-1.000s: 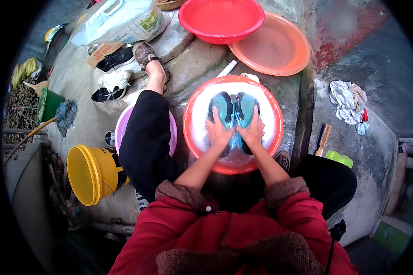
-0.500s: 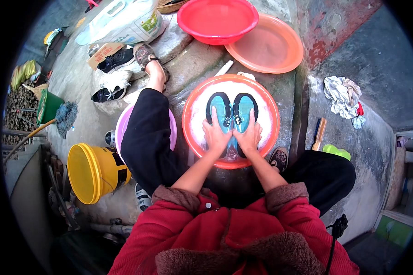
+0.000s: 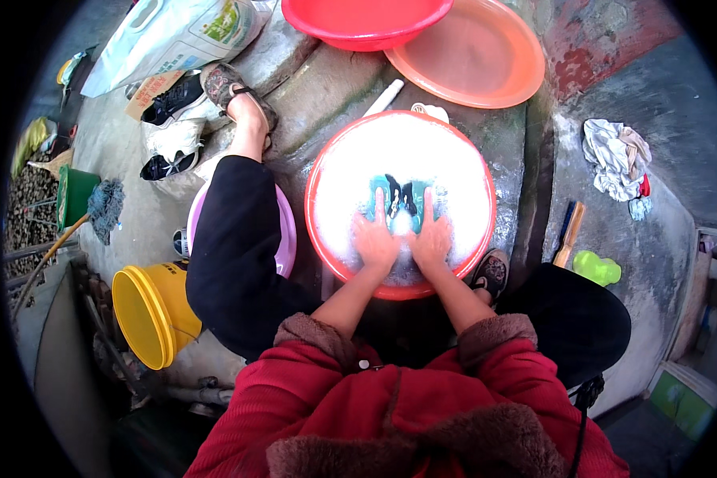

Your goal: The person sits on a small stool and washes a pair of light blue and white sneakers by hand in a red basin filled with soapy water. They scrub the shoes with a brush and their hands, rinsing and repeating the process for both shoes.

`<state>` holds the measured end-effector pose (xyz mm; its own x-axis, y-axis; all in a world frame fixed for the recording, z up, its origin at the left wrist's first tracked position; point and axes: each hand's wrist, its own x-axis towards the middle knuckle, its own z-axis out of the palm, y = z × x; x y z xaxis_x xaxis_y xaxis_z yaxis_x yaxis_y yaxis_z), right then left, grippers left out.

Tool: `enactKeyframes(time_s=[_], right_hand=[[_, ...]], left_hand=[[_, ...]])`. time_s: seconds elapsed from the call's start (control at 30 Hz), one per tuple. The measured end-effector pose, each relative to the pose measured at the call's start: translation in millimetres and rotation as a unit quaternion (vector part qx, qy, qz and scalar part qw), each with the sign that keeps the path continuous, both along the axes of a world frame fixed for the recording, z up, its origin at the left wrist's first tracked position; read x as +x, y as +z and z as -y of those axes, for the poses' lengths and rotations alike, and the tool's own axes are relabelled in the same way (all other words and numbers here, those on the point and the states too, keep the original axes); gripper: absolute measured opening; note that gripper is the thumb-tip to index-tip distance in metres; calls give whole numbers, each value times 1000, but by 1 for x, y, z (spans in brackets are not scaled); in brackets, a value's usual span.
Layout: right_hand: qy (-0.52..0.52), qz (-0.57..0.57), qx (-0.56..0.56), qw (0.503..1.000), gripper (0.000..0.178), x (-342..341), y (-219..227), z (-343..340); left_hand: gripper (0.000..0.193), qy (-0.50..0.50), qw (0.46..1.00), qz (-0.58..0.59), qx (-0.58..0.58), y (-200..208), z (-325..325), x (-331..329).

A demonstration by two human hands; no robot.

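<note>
A round orange-rimmed basin full of white suds stands in front of me, between my legs. Inside it lies a pair of teal-and-black shoes, side by side and mostly under the foam. Only teal patches and black inner edges of the left shoe and right shoe show. My left hand is closed on the left shoe, its index finger stretched along it. My right hand grips the right shoe in the same way. Suds hide the thumbs and lower fingers in part.
Beyond the basin are a red tub and an orange tub. A scrub brush, a green object and crumpled cloths lie right. Left are a yellow bucket, a purple basin and dark shoes.
Both hands have pressed the shoes down into the suds; the shoes' toes and outer edges, visible before, are now covered. The view has shifted slightly.
</note>
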<state>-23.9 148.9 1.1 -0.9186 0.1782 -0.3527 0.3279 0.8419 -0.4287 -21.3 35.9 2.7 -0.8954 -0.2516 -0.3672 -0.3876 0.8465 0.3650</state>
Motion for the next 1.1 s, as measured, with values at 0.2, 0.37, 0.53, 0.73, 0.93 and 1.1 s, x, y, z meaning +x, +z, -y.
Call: enactKeyframes(time_s=[0.2,0.37,0.53,0.73,0.93,1.1], right_hand=[[-49,79,-117,989,71,-5,-51,-4],[126,239,-30,962,46,1,-125,-10],[309,362,95,874,46,-10,-181,-16],[175,266,-145,937,52,-31,-112,-5],[205,284,-134,927,67,-35,-140,-14],[44,136,-160,977,85,-56,-106,-23]], left_hand=[[85,60,987,0,149,-30,0,-12],[49,-73,976,190,83,-97,17,0],[44,-161,953,255,34,-75,6,-30],[44,-131,952,275,21,-61,4,-43],[46,-136,957,256,9,-108,9,-36],[77,-30,959,264,101,-67,27,-69]])
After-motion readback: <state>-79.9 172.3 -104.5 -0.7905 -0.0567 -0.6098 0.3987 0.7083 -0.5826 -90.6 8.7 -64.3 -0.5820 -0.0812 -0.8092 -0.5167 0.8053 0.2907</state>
